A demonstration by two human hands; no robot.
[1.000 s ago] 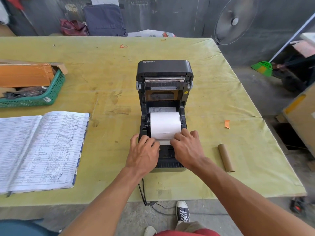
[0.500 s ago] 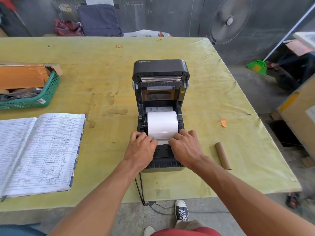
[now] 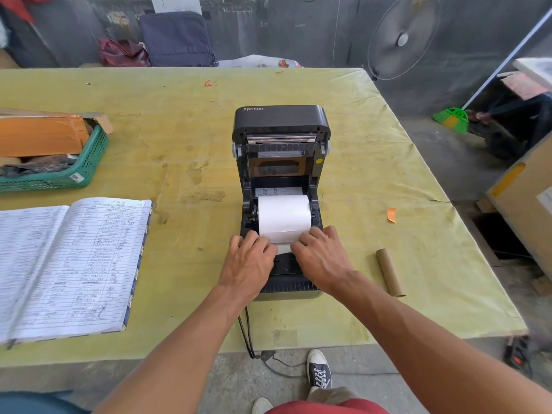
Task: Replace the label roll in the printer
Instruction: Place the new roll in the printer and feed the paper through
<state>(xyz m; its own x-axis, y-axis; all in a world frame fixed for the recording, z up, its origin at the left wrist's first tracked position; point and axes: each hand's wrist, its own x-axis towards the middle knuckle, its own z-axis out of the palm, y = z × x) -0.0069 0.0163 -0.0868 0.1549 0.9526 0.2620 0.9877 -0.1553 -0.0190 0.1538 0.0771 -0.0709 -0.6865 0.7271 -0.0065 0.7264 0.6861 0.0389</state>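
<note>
A black label printer [image 3: 280, 121] stands mid-table with its lid tilted up and back. A white label roll [image 3: 283, 215] lies in its open bay. The roll's loose end comes forward over the front slot between my hands. My left hand [image 3: 249, 259] presses on the left edge of that loose paper, fingers curled down on it. My right hand [image 3: 321, 255] holds the right edge the same way. An empty brown cardboard core [image 3: 389, 271] lies on the table to the right of the printer.
An open handwritten ledger [image 3: 71, 264] lies at the left. A green basket [image 3: 89, 162] with an orange box stands behind it. A small orange scrap [image 3: 391, 215] lies right of the printer. The printer's cable [image 3: 248, 333] hangs off the near table edge. A fan [image 3: 403, 38] stands beyond the far right corner.
My hands stay on the loose paper end at the printer's front, with only small shifts of the fingers. The view has drifted slightly.
</note>
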